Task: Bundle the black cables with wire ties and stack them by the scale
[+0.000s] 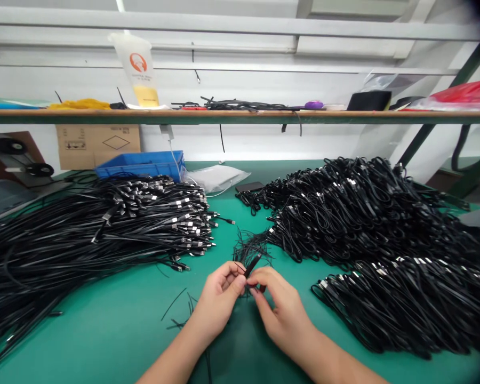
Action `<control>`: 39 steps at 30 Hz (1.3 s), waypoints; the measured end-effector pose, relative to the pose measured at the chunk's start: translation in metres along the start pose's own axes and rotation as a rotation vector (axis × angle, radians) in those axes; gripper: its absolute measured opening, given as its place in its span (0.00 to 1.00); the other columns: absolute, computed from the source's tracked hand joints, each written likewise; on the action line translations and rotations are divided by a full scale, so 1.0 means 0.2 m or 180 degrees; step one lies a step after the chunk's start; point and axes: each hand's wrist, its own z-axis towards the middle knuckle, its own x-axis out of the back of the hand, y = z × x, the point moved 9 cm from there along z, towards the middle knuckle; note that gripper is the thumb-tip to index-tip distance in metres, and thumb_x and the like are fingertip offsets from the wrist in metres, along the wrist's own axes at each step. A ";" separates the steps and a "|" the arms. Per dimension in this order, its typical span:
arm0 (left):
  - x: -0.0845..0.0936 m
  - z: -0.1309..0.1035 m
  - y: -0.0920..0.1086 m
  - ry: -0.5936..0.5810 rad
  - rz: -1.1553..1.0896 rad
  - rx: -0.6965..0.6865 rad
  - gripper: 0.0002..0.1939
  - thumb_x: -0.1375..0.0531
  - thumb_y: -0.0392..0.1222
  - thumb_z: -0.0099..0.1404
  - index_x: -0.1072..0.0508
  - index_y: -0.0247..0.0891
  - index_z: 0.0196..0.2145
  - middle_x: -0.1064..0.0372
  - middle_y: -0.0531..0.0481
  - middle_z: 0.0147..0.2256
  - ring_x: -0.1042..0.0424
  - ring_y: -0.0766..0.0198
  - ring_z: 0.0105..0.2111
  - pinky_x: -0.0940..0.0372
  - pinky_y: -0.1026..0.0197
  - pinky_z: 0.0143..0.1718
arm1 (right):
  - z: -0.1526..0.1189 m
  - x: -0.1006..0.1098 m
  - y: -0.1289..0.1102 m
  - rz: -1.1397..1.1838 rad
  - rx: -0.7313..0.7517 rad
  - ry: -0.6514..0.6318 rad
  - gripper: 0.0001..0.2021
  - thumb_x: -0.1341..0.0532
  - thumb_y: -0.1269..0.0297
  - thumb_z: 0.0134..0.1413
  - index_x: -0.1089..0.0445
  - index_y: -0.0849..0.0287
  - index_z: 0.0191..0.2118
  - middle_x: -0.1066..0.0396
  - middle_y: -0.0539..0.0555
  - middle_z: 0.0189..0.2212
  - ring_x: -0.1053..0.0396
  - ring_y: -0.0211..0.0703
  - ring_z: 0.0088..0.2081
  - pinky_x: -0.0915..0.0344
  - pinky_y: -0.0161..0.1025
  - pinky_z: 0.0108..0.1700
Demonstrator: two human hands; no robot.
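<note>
My left hand (pixel 220 298) pinches a black cable (pixel 253 263) between thumb and fingers, with the plug end pointing up and away from me. Close beside it, my right hand (pixel 284 306) is closed at the same cable, thumb and forefinger near its lower part. The fingers hide most of the cable, and any thin tie between them is too small to make out. Just beyond the hands lies a loose heap of thin black ties (pixel 251 245). More short tie pieces (pixel 180 322) are scattered left of my left wrist.
Long straight cables (pixel 104 234) are piled on the left of the green table (pixel 116 341). Coiled, bundled cables (pixel 344 213) fill the right, with another row (pixel 404 304) in front. Behind stand a blue crate (pixel 140 162), a plastic bag (pixel 218 177) and a shelf (pixel 240 116) carrying a cup (pixel 138 69).
</note>
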 end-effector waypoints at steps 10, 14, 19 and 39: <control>-0.05 -0.04 0.00 -0.0129 0.0147 0.0108 0.12 0.34 0.48 0.58 0.28 0.36 0.31 0.33 0.52 0.29 0.36 0.64 0.30 0.40 0.63 0.34 | -0.02 0.03 -0.15 -0.1838 0.1490 -0.0276 0.11 0.45 0.75 0.64 0.28 0.55 0.44 0.26 0.56 0.36 0.32 0.46 0.36 0.35 0.44 0.40; -0.05 -0.05 0.06 -0.0125 0.0688 -0.0172 0.09 0.38 0.44 0.61 0.27 0.36 0.27 0.34 0.51 0.28 0.36 0.62 0.30 0.41 0.62 0.33 | 0.02 0.06 -0.11 -0.1687 0.1078 -0.0132 0.13 0.44 0.73 0.65 0.30 0.57 0.52 0.27 0.59 0.40 0.33 0.47 0.38 0.35 0.44 0.39; -0.06 -0.05 0.07 -0.0171 0.1094 -0.0261 0.09 0.39 0.42 0.62 0.26 0.37 0.26 0.33 0.50 0.28 0.36 0.62 0.30 0.42 0.63 0.32 | 0.05 0.04 -0.05 -0.1140 0.0657 -0.0412 0.10 0.43 0.71 0.66 0.27 0.55 0.47 0.27 0.56 0.38 0.35 0.46 0.37 0.36 0.44 0.38; -0.18 -0.13 -0.15 -0.0487 -0.1874 0.1476 0.17 0.25 0.42 0.51 0.29 0.35 0.31 0.29 0.52 0.28 0.27 0.67 0.28 0.35 0.67 0.33 | 0.07 0.12 -0.06 0.0094 0.0489 0.0012 0.09 0.44 0.75 0.63 0.30 0.54 0.36 0.27 0.55 0.37 0.29 0.45 0.41 0.30 0.44 0.42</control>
